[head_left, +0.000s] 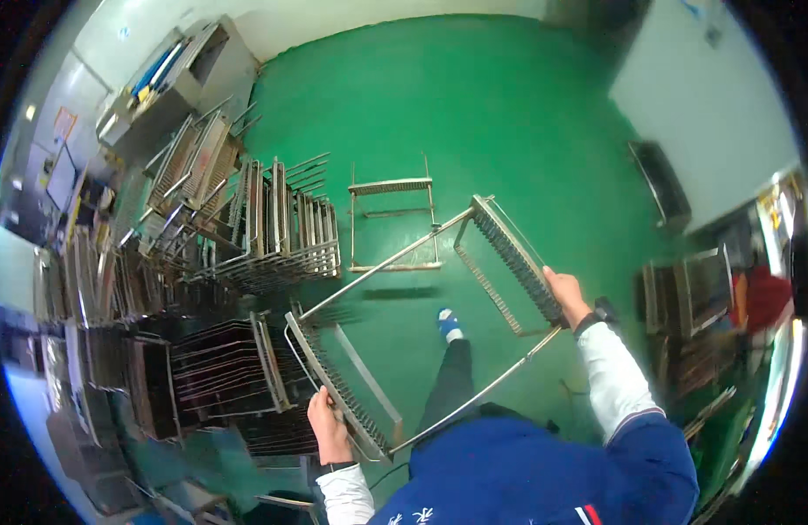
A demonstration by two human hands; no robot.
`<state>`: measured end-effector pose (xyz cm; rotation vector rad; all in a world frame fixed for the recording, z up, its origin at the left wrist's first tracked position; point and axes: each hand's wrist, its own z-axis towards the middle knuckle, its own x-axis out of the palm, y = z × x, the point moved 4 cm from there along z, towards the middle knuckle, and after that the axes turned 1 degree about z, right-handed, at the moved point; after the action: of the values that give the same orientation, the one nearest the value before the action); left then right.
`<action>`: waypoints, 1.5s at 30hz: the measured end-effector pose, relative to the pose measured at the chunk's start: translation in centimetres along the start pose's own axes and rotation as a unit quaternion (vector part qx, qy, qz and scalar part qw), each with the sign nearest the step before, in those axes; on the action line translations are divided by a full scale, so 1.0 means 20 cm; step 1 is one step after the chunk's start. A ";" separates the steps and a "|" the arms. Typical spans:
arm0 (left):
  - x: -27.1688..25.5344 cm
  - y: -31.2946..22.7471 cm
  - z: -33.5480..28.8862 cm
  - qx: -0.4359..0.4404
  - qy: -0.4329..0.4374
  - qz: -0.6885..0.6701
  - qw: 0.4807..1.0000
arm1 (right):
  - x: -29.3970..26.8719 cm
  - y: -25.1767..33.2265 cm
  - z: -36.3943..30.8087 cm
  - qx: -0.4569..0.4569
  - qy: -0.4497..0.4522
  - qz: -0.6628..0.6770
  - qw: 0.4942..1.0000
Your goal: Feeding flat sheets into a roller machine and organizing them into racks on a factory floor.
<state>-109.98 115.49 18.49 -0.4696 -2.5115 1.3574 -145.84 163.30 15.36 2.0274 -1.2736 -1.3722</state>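
Between my hands hangs a metal rack frame (385,263), tilted, with a toothed slotted bar along each side and thin rods joining them. My left hand (329,425) is closed round its lower left side. On the opposite, upper right side, my right hand (566,294) grips the other toothed bar. Beyond it, a similar metal rack (391,185) stands by itself on the green floor (474,96).
Many metal racks (273,210) are piled closely on the left. A grey cabinet (194,79) stands at the far left. Dark rack-like pieces (684,293) stand at right, near a red item (765,299). A dark bin-like object (660,182) sits by the right wall.
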 end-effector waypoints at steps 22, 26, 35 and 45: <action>1.15 -0.31 -0.29 -0.352 -0.366 0.143 0.850 | 2.09 0.31 1.58 -0.078 0.562 -0.476 0.671; 1.43 -0.41 -0.31 -0.475 -0.417 0.084 0.770 | 2.56 0.49 2.00 -0.302 0.460 -0.480 0.683; 1.38 0.11 -0.13 -0.389 -0.592 0.024 0.706 | 3.20 0.91 2.86 -0.343 0.268 -0.385 0.814; 1.34 0.27 -0.09 -0.339 -0.613 0.115 0.704 | 3.17 0.87 2.81 -0.380 0.384 -0.541 0.645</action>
<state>-133.09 130.26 16.63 0.1599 -4.2331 0.7640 -196.15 110.56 -31.32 2.1836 0.9435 -0.8281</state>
